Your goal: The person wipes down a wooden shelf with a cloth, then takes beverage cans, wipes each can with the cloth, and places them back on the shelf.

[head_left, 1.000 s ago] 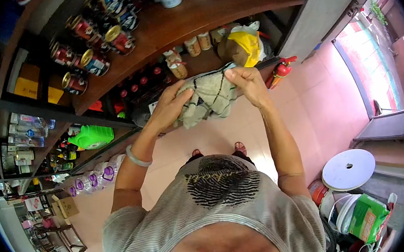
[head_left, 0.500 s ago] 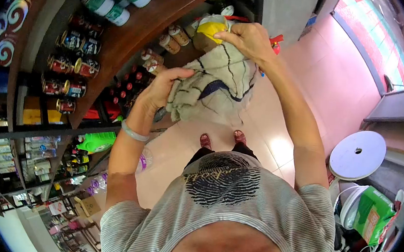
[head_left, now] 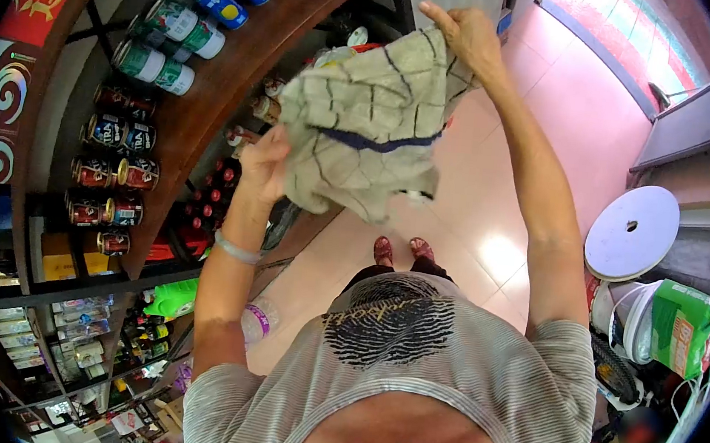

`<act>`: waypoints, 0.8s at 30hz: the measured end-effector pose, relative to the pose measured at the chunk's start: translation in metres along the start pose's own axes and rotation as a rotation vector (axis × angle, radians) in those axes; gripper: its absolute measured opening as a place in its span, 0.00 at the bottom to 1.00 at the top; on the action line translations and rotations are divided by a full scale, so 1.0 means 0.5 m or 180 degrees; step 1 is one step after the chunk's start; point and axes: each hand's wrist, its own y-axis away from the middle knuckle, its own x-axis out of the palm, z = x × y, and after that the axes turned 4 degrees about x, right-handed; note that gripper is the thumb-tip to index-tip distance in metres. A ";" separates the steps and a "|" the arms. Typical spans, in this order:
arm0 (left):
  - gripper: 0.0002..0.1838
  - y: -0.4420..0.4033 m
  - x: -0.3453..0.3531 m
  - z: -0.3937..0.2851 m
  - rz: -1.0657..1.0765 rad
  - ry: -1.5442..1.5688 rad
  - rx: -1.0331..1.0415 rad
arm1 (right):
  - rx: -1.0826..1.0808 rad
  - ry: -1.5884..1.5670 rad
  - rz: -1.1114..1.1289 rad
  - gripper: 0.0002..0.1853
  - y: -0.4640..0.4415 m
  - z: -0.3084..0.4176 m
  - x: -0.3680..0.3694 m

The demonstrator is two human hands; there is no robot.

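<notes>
A pale checked towel with dark lines and a navy band is spread out in the air before me. My right hand grips its upper right corner; the thumb points left and the other fingers are partly behind the fabric. At the towel's left edge, my left hand is closed on the cloth, its fingertips partly hidden. The lower edge of the towel hangs loose above the tiled floor.
To the left, a curved wooden shelf bears rows of drink cans. Red-capped bottles stand below it. On the right are a round white disc and a green package. A plastic bottle is on the floor.
The towel has gone from bunched to spread wide. My right hand has moved up and right, my left hand slightly down and left. The yellow thing behind the towel is now covered.
</notes>
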 end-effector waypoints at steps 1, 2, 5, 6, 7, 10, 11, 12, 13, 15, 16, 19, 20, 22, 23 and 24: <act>0.34 -0.013 0.008 -0.006 -0.0024 -0.0143 0.0067 | 0.0083 0.0044 0.0096 0.36 -0.001 0.000 -0.005; 0.33 -0.024 0.012 -0.016 -0.0060 -0.0286 0.0128 | 0.0173 0.0082 0.0199 0.36 -0.005 -0.001 -0.011; 0.31 -0.061 0.062 -0.037 -0.0270 -0.0679 0.0013 | -0.0583 0.0196 -0.0305 0.35 0.008 -0.011 0.021; 0.31 -0.077 0.079 -0.036 -0.0298 -0.0803 0.0030 | -0.1012 0.0246 -0.0620 0.35 0.013 -0.014 0.028; 0.31 -0.091 0.081 -0.032 -0.0341 -0.0931 -0.0019 | -0.1730 -0.0065 -0.0244 0.36 0.043 0.024 0.008; 0.30 -0.115 0.081 -0.024 -0.0438 -0.1245 -0.0329 | -0.1482 -0.0625 0.1417 0.25 0.139 0.094 0.036; 0.29 -0.120 0.081 -0.029 -0.0428 -0.1317 -0.0483 | -0.1095 -0.0841 0.1446 0.22 0.142 0.082 0.033; 0.29 -0.122 0.080 -0.037 -0.0426 -0.1385 -0.0623 | -0.0719 -0.1057 0.1482 0.18 0.143 0.062 0.031; 0.27 -0.116 0.085 -0.052 -0.0392 -0.1539 -0.0605 | -0.0345 -0.1462 0.1210 0.14 0.135 0.016 0.050; 0.25 -0.100 0.073 -0.095 -0.0654 -0.1533 -0.0733 | 0.0508 -0.2609 0.0559 0.09 0.114 -0.073 0.068; 0.25 -0.098 0.070 -0.107 -0.0776 -0.1524 -0.0788 | 0.0663 -0.2683 0.0659 0.09 0.113 -0.075 0.048; 0.21 -0.089 0.064 -0.098 -0.0741 -0.1894 -0.0906 | 0.0877 -0.2600 0.0814 0.09 0.101 -0.064 -0.015; 0.21 -0.089 0.061 -0.093 -0.0651 -0.2027 -0.0990 | 0.0776 -0.2388 0.0765 0.08 0.093 -0.058 -0.025; 0.20 -0.084 0.073 -0.075 -0.0753 -0.1967 -0.0974 | 0.0644 -0.2043 0.0607 0.07 0.080 -0.059 -0.033; 0.19 -0.081 0.080 -0.067 -0.0807 -0.1935 -0.0965 | 0.0623 -0.1912 0.0508 0.06 0.074 -0.062 -0.034; 0.20 -0.079 0.084 -0.063 -0.0781 -0.2021 -0.1039 | 0.0599 -0.1783 0.0415 0.06 0.069 -0.062 -0.036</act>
